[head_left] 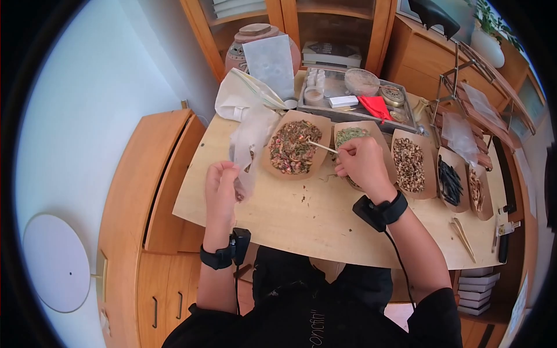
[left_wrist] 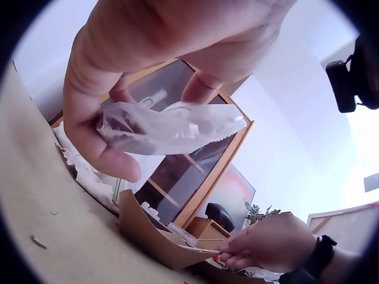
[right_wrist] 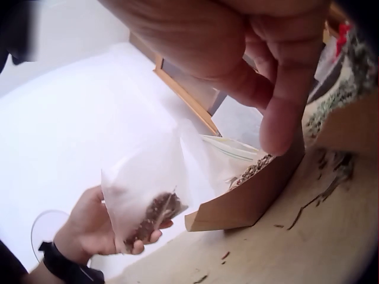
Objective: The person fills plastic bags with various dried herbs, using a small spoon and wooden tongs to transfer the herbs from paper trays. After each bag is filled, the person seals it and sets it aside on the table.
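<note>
My left hand [head_left: 220,184] holds a translucent paper bag [head_left: 248,136] by its lower end, with the thumb and fingers on either side. Dark dried herbs [right_wrist: 157,216] show through the bottom of the bag in the right wrist view. Between the thumb and fingers of my right hand [head_left: 364,164] is a thin pale stick [head_left: 322,147]. Its far tip reaches over a brown paper tray [head_left: 314,170] heaped with a dried flower and herb mix [head_left: 293,148]. The right hand hovers above a second tray of green herbs [head_left: 351,133].
To the right stand trays of chopped roots [head_left: 409,165], dark pods [head_left: 450,182] and pale chips [head_left: 476,191]. Wooden tweezers [head_left: 463,239] lie near the front edge. A grey tray [head_left: 418,125] with jars and a red cloth [head_left: 375,108] sits behind, beside a white zip bag [head_left: 246,93].
</note>
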`<state>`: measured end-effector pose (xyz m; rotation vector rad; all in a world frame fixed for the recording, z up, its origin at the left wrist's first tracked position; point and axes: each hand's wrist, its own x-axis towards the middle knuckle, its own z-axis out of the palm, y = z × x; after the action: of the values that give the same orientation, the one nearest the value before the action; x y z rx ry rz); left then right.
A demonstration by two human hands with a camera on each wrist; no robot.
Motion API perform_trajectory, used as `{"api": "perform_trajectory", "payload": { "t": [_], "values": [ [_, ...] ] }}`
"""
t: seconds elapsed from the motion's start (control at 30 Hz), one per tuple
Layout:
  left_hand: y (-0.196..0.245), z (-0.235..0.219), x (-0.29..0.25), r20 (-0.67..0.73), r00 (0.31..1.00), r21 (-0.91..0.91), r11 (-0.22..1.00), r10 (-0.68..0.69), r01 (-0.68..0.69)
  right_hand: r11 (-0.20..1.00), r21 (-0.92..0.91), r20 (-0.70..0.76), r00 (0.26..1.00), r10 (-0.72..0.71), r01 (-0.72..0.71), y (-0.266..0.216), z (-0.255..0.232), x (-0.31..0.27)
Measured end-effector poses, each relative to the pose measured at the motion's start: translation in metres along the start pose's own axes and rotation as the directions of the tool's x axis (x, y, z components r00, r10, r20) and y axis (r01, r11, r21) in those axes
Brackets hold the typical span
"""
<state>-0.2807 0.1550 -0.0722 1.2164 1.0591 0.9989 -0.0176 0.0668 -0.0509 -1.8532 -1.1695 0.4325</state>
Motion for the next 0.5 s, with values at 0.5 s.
{"api": "perform_trajectory", "payload": {
  "t": [0.5],
  "values": [
    [0.001, 0.012, -0.005, -0.025, 0.998, 0.069, 0.996, 0.063, -0.062, 0.715, 0.547, 0.323, 0.897, 0.3, -0.436, 0.012, 0.004, 0.011]
  ]
}}
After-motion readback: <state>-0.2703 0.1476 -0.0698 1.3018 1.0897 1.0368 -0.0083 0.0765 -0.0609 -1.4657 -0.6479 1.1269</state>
